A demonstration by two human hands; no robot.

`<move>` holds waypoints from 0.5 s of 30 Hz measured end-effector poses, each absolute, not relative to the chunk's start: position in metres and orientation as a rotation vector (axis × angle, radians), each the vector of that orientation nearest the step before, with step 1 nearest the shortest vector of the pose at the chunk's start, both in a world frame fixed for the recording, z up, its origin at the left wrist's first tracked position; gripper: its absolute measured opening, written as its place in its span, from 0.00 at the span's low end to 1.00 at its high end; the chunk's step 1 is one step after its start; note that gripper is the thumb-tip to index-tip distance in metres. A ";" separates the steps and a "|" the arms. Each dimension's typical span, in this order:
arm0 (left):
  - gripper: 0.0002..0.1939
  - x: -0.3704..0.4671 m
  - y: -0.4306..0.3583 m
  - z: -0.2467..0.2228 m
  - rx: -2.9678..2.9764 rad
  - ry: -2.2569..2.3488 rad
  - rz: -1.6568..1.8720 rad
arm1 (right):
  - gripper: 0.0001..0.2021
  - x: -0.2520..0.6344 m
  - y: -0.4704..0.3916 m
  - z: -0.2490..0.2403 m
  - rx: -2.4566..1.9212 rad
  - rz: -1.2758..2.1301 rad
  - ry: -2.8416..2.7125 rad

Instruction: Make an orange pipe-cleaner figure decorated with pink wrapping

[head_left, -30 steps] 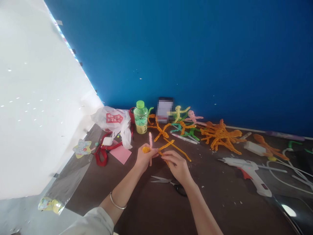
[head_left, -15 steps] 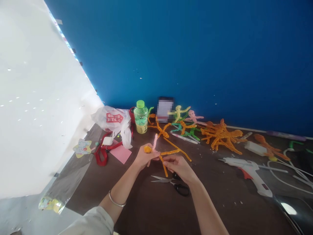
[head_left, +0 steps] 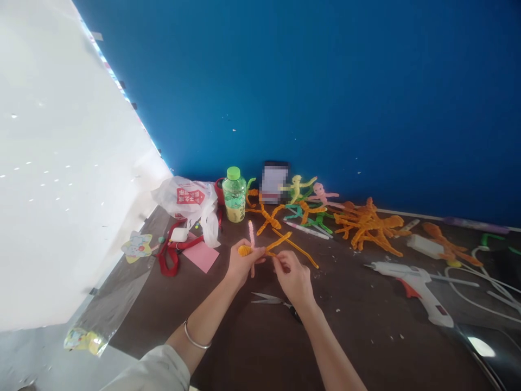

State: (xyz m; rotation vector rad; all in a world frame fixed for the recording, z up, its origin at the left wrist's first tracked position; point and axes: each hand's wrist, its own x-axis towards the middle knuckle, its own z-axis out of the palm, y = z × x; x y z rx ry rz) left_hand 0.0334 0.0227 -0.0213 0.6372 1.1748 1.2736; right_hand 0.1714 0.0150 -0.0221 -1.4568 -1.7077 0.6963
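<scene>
My left hand (head_left: 242, 262) is closed on an orange fuzzy-stem figure with a coiled orange end (head_left: 245, 250). A pink stem (head_left: 251, 233) stands up between its fingers, its lower end poking out below. My right hand (head_left: 293, 276) pinches an orange stem just right of the left fingertips. Another orange stem (head_left: 280, 242) slants up and right from the left hand. Behind it, a loose orange stem (head_left: 303, 255) lies on the dark table. Scissors (head_left: 271, 299) lie open below the hands, their handles partly hidden by the right wrist.
Behind the hands are a green-capped bottle (head_left: 234, 198), a plastic bag (head_left: 185, 198) and colourful stem figures (head_left: 297, 189). An orange pile (head_left: 368, 231), a glue gun (head_left: 411, 277) and white cables (head_left: 480, 293) are at right. A red strap (head_left: 167, 260) and pink paper (head_left: 201, 256) lie left.
The orange stem that hung down between my hands now runs sideways to my right fingertips. My right hand has shifted and turned, covering more of the scissors' handles. The pink stem leans further left.
</scene>
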 end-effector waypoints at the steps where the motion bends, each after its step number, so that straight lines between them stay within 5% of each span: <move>1: 0.21 0.033 0.023 -0.022 0.635 1.176 1.272 | 0.07 0.169 0.014 -0.022 -1.453 0.794 -1.616; 15: 0.21 0.034 0.023 -0.020 0.578 1.150 1.285 | 0.18 0.159 0.020 -0.029 -1.226 1.403 -0.635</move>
